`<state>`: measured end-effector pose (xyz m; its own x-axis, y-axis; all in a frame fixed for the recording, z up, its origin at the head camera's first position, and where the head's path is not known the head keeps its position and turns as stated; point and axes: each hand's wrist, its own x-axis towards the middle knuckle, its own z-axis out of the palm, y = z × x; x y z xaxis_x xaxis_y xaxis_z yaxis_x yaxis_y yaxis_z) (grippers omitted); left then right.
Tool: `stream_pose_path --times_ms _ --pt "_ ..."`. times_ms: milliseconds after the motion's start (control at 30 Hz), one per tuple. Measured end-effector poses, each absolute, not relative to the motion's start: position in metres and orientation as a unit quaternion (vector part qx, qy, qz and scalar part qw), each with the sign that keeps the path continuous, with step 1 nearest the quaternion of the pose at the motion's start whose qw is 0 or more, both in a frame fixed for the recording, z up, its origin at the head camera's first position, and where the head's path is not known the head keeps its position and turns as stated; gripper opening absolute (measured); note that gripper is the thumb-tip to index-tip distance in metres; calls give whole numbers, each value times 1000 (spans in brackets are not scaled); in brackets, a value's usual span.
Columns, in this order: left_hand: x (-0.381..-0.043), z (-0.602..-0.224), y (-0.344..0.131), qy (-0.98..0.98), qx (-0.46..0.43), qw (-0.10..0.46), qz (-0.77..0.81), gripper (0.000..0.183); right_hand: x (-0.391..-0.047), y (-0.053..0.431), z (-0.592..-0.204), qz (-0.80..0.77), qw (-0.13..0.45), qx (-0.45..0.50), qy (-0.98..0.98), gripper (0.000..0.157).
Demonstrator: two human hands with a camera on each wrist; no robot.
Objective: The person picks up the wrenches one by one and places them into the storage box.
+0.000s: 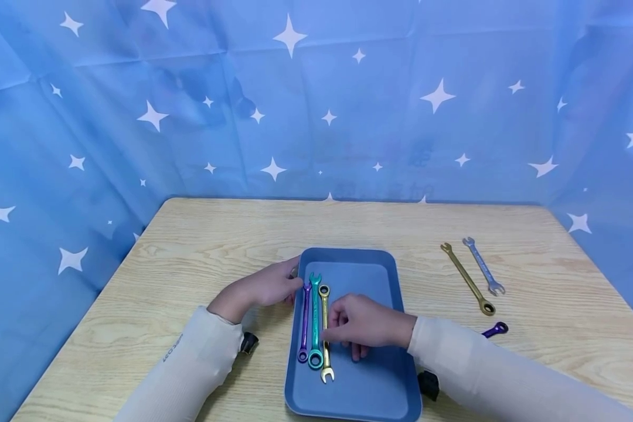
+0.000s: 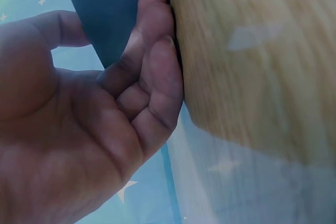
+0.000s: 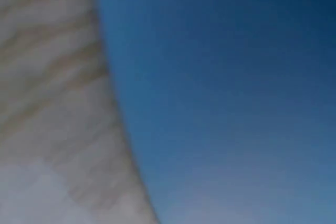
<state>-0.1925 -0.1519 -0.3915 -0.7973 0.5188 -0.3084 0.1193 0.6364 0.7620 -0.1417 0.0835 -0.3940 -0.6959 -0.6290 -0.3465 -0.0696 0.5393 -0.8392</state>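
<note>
A blue tray (image 1: 366, 387) lies lengthwise in front of me, holding a purple wrench (image 1: 305, 322), a green wrench (image 1: 315, 319) and a shiny gold wrench (image 1: 324, 308) side by side along its left. My left hand (image 1: 269, 284) grips the tray's left wall, thumb at the rim. In the left wrist view, the fingers (image 2: 165, 72) curl against the outside of the wall near the tabletop. My right hand (image 1: 366, 321) reaches over the tray and pinches the gold wrench near its middle, thumb across the shaft. The right wrist view shows only blurred tray and table.
To the right of the tray, a dull gold wrench (image 1: 466, 278) and a silver-blue wrench (image 1: 482, 266) lie on the wooden table (image 1: 232, 228). Closer in, another purple wrench (image 1: 496, 329) is partly hidden by my right sleeve. A blue star-patterned cloth (image 1: 306, 140) hangs behind the table.
</note>
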Motion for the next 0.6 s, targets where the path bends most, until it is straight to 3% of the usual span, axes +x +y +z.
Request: stream_pose_path --times_ms 600 --pt "-192 -392 -151 872 167 255 383 61 -146 115 -357 -419 159 -254 857 20"
